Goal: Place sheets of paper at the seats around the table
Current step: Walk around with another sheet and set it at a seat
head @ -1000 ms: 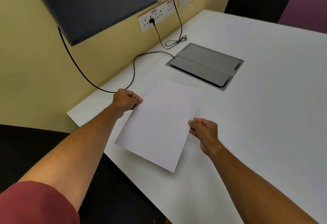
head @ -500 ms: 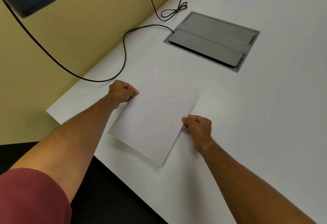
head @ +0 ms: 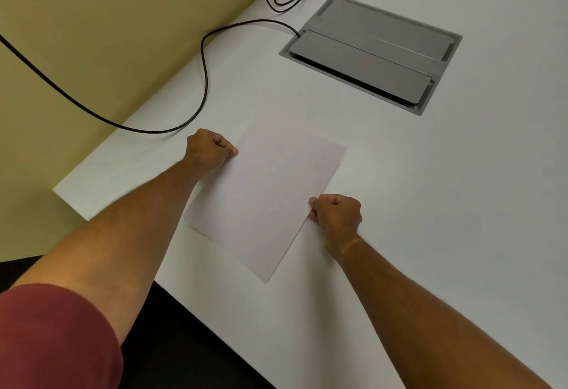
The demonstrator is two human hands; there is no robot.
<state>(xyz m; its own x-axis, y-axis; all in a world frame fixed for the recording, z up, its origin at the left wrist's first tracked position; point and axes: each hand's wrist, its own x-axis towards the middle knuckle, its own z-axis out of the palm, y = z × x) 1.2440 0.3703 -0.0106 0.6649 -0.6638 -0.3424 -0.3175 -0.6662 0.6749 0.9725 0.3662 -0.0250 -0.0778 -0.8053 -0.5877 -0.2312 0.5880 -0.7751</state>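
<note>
A blank white sheet of paper (head: 264, 198) lies low over the white table (head: 430, 204), near the table's front left corner and turned at a slant. My left hand (head: 209, 152) pinches the sheet's left edge with closed fingers. My right hand (head: 336, 213) pinches its right edge the same way. The sheet looks flat against the tabletop, though its near corner casts a thin shadow.
A grey cable box with two flaps (head: 372, 50) is set into the table beyond the sheet. A black cable (head: 203, 81) loops over the table's left part from the box toward the yellow wall (head: 92, 35). The table's front edge (head: 196, 305) runs diagonally below my arms.
Both hands have lowered the sheet toward the tabletop and its shadow has shrunk. My view has tilted down, so the screen and wall sockets have left the frame.
</note>
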